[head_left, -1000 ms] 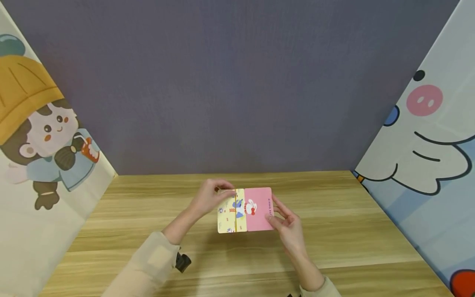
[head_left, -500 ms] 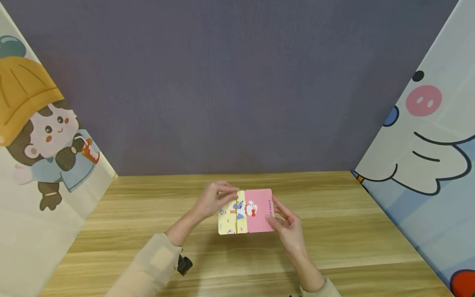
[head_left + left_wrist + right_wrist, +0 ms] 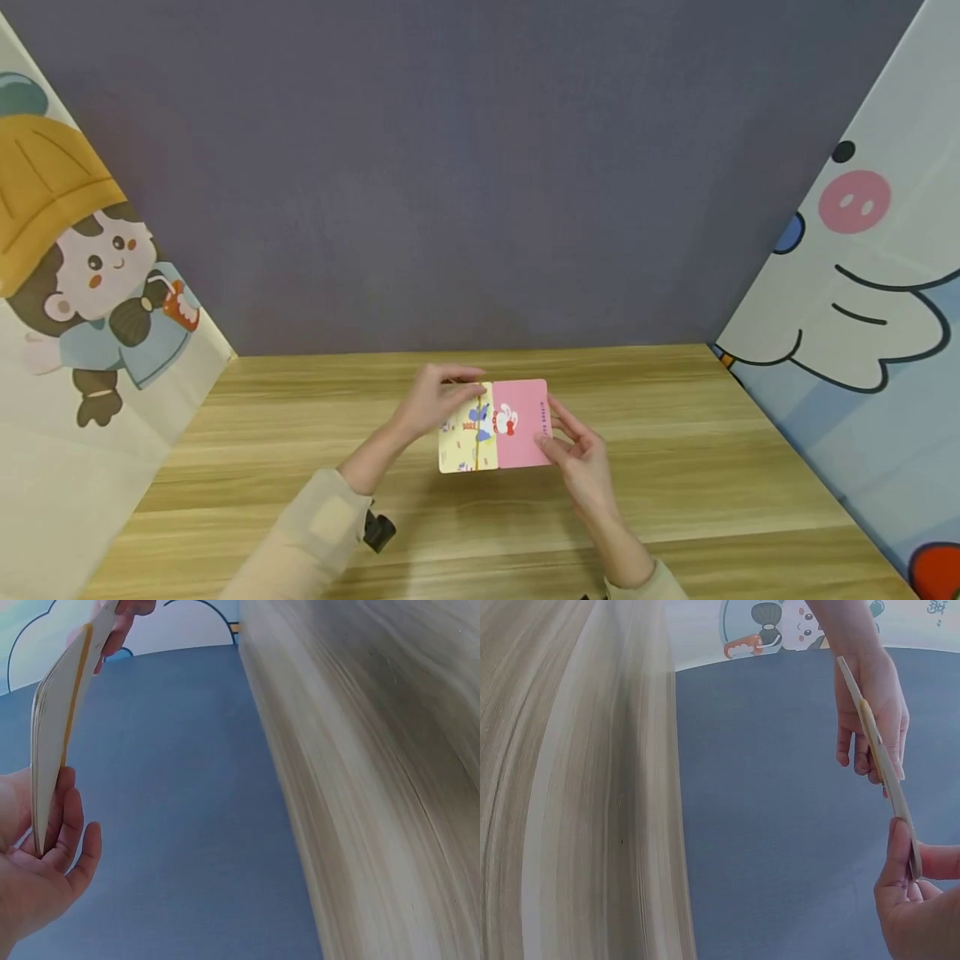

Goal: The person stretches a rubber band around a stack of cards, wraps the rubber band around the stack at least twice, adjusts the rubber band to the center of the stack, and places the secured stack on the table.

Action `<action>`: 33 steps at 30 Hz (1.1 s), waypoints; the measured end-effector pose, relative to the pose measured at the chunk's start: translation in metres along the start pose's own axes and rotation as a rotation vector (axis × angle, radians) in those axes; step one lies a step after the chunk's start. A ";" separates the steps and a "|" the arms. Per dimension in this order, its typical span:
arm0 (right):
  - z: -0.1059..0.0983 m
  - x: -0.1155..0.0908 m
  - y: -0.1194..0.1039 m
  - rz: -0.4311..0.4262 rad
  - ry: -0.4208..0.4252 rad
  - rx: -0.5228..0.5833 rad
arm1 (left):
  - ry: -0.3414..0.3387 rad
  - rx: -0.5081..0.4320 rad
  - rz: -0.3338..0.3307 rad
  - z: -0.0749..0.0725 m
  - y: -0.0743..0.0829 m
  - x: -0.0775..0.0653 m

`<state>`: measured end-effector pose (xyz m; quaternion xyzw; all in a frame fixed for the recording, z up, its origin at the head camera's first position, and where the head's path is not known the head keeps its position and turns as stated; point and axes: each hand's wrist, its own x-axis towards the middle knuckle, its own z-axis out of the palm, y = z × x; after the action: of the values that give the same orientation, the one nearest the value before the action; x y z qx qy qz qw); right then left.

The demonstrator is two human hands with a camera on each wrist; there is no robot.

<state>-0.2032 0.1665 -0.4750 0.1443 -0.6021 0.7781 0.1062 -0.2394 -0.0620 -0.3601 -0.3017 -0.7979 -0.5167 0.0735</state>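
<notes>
Pink and pale yellow, a booklet [image 3: 525, 452] is held up between the two hands, above the wooden table [image 3: 247, 450]. The left hand [image 3: 427, 408] is partly closed on the yellow half, thumb across the front and fingers behind. Just beside that thumb's tip runs an orange-yellow band [image 3: 76, 697]. The right hand [image 3: 585, 467] pinches the outer edge of the pink half — thumb in front, fingers behind. Beyond both hands stands a grey-blue wall [image 3: 465, 183].
</notes>
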 end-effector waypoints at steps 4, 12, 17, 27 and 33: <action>-0.022 0.006 0.038 0.007 0.012 0.001 | 0.038 0.008 -0.019 -0.002 0.000 0.000; 0.013 -0.003 -0.024 0.014 0.017 0.003 | 0.015 0.022 0.014 -0.003 -0.003 -0.003; 0.040 -0.009 -0.065 0.142 0.120 -0.042 | -0.008 -0.013 0.036 -0.001 -0.007 -0.006; 0.045 -0.010 -0.070 0.203 0.155 -0.047 | -0.084 -0.028 0.001 0.001 -0.009 -0.008; 0.045 -0.010 -0.070 0.200 0.142 -0.048 | -0.121 -0.051 0.002 0.002 -0.007 -0.007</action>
<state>-0.1655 0.1406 -0.4051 0.0253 -0.6230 0.7783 0.0740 -0.2376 -0.0654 -0.3693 -0.3350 -0.7870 -0.5177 0.0180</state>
